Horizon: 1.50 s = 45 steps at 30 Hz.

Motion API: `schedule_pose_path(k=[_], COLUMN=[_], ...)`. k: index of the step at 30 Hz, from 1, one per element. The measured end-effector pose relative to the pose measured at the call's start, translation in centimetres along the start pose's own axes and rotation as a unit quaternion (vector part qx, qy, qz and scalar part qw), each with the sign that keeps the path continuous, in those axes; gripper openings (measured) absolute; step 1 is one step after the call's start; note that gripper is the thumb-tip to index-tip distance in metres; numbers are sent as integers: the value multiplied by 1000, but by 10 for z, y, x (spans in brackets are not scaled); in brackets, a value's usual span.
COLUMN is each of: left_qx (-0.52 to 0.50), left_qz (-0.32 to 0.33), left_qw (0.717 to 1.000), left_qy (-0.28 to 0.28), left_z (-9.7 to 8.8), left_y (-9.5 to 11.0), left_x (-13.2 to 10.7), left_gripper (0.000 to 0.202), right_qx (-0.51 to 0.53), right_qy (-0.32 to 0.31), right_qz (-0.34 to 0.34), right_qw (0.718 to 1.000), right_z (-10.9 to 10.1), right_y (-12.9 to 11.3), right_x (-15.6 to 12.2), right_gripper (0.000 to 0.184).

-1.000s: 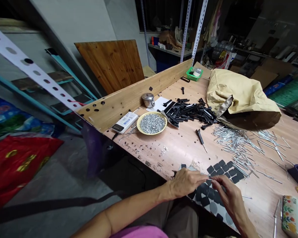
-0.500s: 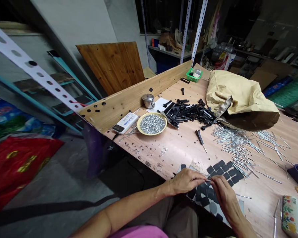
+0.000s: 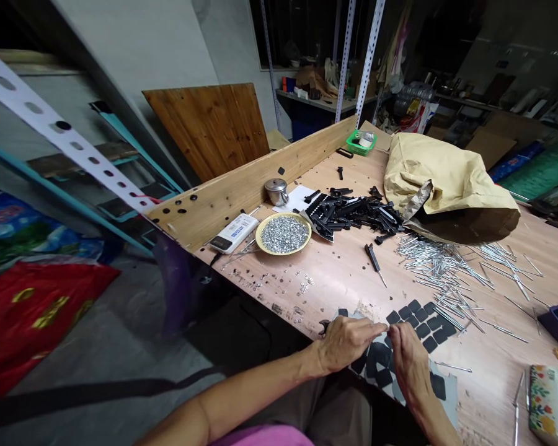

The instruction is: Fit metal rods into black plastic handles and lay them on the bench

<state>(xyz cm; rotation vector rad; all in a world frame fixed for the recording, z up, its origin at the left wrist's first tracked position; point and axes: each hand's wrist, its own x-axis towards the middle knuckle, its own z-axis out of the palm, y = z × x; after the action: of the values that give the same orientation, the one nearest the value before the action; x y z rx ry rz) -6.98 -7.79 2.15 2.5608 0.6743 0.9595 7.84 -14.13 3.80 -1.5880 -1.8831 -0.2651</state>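
Observation:
My left hand (image 3: 346, 342) and my right hand (image 3: 408, 364) meet fingertip to fingertip at the near edge of the wooden table (image 3: 348, 272). Both are pinched together on something too small to make out. They hover just above a sheet of black rounded pads (image 3: 418, 325) that lies flat under them. A scatter of thin metal rods (image 3: 451, 272) spreads to the right of the hands.
A yellow dish of small silver nuts (image 3: 283, 233) stands at the left with a white device (image 3: 234, 233) and a metal cup (image 3: 277, 191). Black plastic parts (image 3: 353, 214) are heaped beyond, beside a tan paper sack (image 3: 451, 186). A patterned case (image 3: 553, 402) lies at the right.
My right hand has drawn leftward and closer to my left hand, its fingers now tucked in over the pad sheet. The view has shifted slightly.

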Motion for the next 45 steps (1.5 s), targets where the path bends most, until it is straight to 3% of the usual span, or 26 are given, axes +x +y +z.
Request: schedule_pose_path(k=[3,6,8,12,16,21,24,27,29,31,35,36,37,38,41,43,45], left_qx=[-37,-107,-103,11,78,83,41,-68,-183,-320,-526,-539,-534,-513,-396,-306,-208], left_qz=[-42,-79,-98,-119,-117,-103,-118,-172,-216,-268,-327,-326,-324,-316,-245,-174,-108], left_qw=[998,989,985,980,976,980,983,975,952,899,734,719,729,758,872,927,965], left_qy=[-29,-61,-95,-159,-168,-150,-138,-123,-115,-134,-280,-292,-279,-248,-151,-130,-121], left_z=[1,1,-1,-4,-3,-5,-6,-6,-7,-10,-19,-20,-21,-20,-16,-13,-10], left_y=[2,2,2,5,6,-3,-8,-13,-18,-25,-35,-35,-34,-32,-23,-19,-17], left_x=[1,5,7,8,9,9,9,11,15,18,20,20,19,18,15,12,9], left_gripper=[29,28,29,30,34,39,35,27,23,24,40,41,40,36,21,19,21], right_qx=[-1,61,116,215,283,341,296,212,167,139,79,54,27,2,-37,-34,-24], right_qy=[19,-18,-64,-172,-207,-230,-222,-174,-147,-130,-135,-141,-150,-154,-142,-125,-112], right_qz=[44,155,233,333,386,400,360,259,180,97,-73,-106,-131,-149,-166,-164,-158], right_qw=[999,986,963,902,853,819,856,926,958,977,985,983,980,977,975,978,981], right_z=[5,7,7,4,3,5,7,7,6,2,-8,-10,-11,-11,-10,-8,-7], right_y=[-2,-1,1,8,13,18,21,20,19,19,23,24,26,26,27,26,24], right_x=[-1,-1,0,6,13,21,23,23,21,20,21,21,22,22,18,14,10], right_gripper=[34,41,45,54,57,59,62,53,45,37,27,27,26,25,21,20,20])
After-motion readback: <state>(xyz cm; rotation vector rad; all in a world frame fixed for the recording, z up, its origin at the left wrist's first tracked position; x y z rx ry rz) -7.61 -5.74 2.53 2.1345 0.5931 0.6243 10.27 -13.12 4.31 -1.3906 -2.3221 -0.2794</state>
